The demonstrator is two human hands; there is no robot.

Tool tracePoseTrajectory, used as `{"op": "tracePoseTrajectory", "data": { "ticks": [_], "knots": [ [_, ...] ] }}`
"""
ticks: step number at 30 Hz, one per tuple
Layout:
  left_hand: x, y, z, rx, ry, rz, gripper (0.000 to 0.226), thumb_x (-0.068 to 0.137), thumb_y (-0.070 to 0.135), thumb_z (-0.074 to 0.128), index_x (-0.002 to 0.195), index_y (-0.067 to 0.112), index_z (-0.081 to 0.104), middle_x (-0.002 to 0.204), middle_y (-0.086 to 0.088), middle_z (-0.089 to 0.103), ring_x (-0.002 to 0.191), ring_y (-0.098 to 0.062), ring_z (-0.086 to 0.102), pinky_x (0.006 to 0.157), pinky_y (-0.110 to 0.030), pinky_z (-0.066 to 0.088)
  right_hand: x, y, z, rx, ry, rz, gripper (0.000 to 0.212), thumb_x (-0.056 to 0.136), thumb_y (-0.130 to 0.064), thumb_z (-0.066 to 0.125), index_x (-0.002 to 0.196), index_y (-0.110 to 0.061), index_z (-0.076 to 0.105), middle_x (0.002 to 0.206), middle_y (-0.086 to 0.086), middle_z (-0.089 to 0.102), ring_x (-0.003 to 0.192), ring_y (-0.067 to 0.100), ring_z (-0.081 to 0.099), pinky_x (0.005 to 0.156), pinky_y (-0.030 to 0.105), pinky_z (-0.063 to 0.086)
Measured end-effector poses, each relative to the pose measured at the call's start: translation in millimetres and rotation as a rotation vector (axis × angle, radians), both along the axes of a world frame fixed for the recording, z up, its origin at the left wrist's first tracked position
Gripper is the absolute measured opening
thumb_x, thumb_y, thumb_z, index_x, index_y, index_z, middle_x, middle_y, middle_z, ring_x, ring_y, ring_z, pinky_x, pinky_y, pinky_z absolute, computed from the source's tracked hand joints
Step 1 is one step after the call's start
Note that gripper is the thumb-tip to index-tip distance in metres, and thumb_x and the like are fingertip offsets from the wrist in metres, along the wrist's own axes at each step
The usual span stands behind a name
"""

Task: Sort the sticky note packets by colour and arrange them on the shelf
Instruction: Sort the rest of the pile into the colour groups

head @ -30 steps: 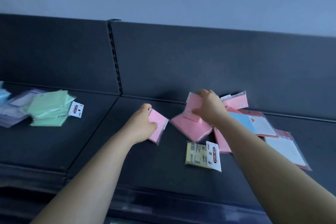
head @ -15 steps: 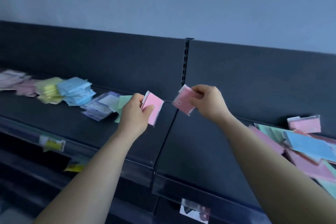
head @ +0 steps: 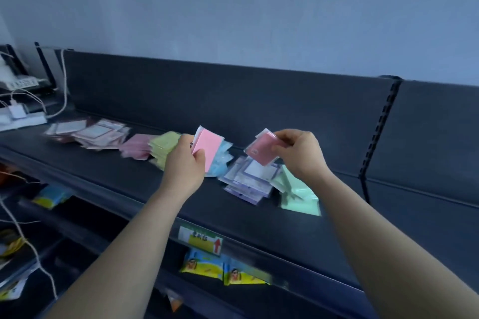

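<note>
Left of the pink pile point(head: 134, 149), a loose heap of white-faced, dark-bordered packets point(head: 96, 134) is seen on the shelf point(head: 124, 189). The pink pile itself is blurred and touches the yellow pile point(head: 163, 146) just to its right. Further right of the pink pile, and above the shelf, a pale pink packet point(head: 207, 146) is held upright in the left hand point(head: 184, 168), the fingers curled round its lower edge. Behind that packet the blue pile point(head: 220, 162) is partly hidden. Well to the right of the pink pile, a darker pink packet point(head: 261, 150) is pinched at its right edge by the thumb and fingertips of the right hand point(head: 298, 154), tilted above the lilac-bordered pile point(head: 248, 181). The mint green packets point(head: 298, 197) lie farthest from the pink pile.

The packets are judged to be light, thin and fairly stiff as pads, but sleeved in glossy film that is likely to be slippery and to slide off a stack. A hold across the flat faces near one edge is best suited, so that the opposite edge can be laid first on the pink pile and squared. The clear top flap is judged too floppy to be taken alone.
</note>
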State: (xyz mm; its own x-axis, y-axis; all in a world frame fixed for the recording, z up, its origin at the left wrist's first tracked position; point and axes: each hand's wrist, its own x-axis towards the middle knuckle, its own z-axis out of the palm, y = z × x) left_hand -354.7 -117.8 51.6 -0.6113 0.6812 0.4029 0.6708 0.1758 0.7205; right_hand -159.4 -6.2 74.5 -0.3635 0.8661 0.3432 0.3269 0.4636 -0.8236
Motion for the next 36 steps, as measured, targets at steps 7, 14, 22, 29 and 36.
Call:
{"op": "tracePoseTrajectory", "data": {
  "ticks": [7,14,22,29,36],
  "knots": [
    [-78,2,4,0.1,0.021,0.14,0.018,0.096,0.013,0.05,0.11,0.003,0.056,0.099,-0.005,0.059,0.087,-0.023,0.055,0.068,-0.031,0.04,-81,21,3,-0.042,0.03,0.098,0.019,0.083,-0.01,0.062,0.088,-0.024,0.072,0.082,-0.007,0.072,0.07,0.021,0.068,0.065,0.034,0.057],
    [-164,7,0,0.082,0.025,0.272,0.021,0.094,0.003,0.041,0.11,0.002,0.054,0.102,-0.006,0.051,0.089,-0.022,0.046,0.067,-0.033,0.035,-159,32,1,-0.064,0.044,0.117,0.014,0.084,-0.011,0.064,0.086,-0.025,0.07,0.079,-0.01,0.071,0.065,0.011,0.062,0.063,0.028,0.052],
    [-259,47,-16,-0.062,0.066,0.194,0.031,0.096,0.006,0.047,0.124,-0.001,0.058,0.123,-0.019,0.061,0.114,-0.034,0.054,0.082,-0.032,0.036,-240,42,-1,-0.053,0.041,0.021,0.012,0.084,-0.012,0.065,0.093,-0.018,0.069,0.084,-0.008,0.069,0.069,0.009,0.061,0.058,0.024,0.049],
    [-310,70,-40,-0.276,0.109,0.011,0.015,0.092,0.014,0.055,0.095,0.003,0.065,0.089,-0.009,0.066,0.08,-0.026,0.058,0.07,-0.035,0.047,-298,40,-7,-0.058,0.006,-0.087,0.015,0.083,-0.01,0.068,0.095,-0.018,0.069,0.086,-0.007,0.07,0.074,0.009,0.065,0.061,0.02,0.05],
    [-345,56,-35,-0.171,0.214,-0.062,0.021,0.096,0.022,0.051,0.105,0.014,0.068,0.099,-0.004,0.068,0.09,-0.024,0.062,0.071,-0.032,0.046,-361,34,-24,-0.084,-0.08,-0.074,0.016,0.077,-0.01,0.073,0.091,-0.016,0.069,0.079,-0.004,0.069,0.071,0.011,0.063,0.062,0.022,0.05]
  ]
}}
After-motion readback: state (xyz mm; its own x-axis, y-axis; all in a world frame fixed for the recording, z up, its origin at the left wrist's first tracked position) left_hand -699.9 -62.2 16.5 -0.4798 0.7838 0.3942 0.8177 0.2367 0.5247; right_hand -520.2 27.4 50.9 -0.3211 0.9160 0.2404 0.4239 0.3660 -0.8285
